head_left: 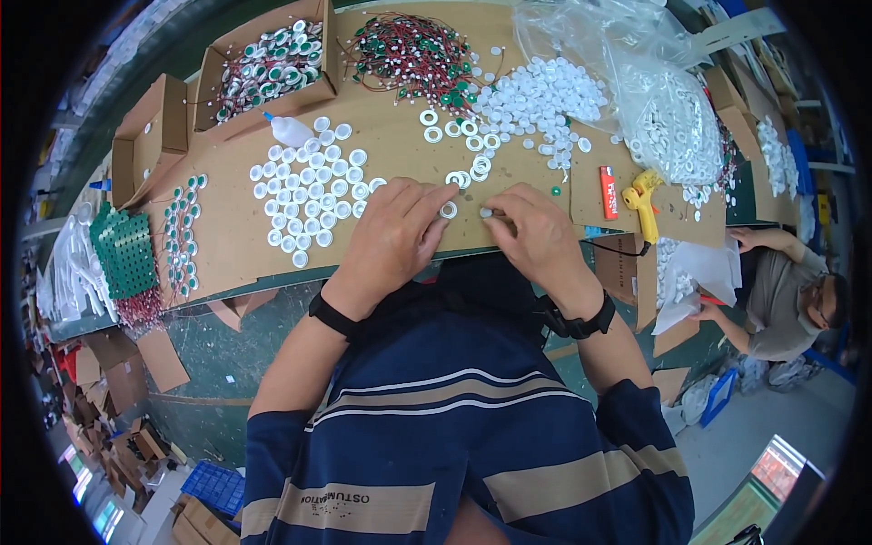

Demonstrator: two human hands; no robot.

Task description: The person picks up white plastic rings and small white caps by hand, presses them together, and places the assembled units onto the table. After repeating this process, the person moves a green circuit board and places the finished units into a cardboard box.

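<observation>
My left hand [392, 238] rests on the cardboard-covered table [227, 241] and pinches a small white ring [449, 210] at its fingertips. My right hand [531, 232] sits close beside it and holds a small white cap [486, 213] between thumb and finger. The two parts are almost touching. Just beyond my fingers lie a few loose white rings [468, 173]. A black band is on each wrist.
Rows of finished white discs [313, 186] lie to the left, a heap of white caps [545, 95] and a clear bag [654, 100] to the right. Wired parts [413, 50], a box of discs [272, 59], a yellow glue gun [641, 200], a red lighter [608, 192]. A seated person [790, 291] is at right.
</observation>
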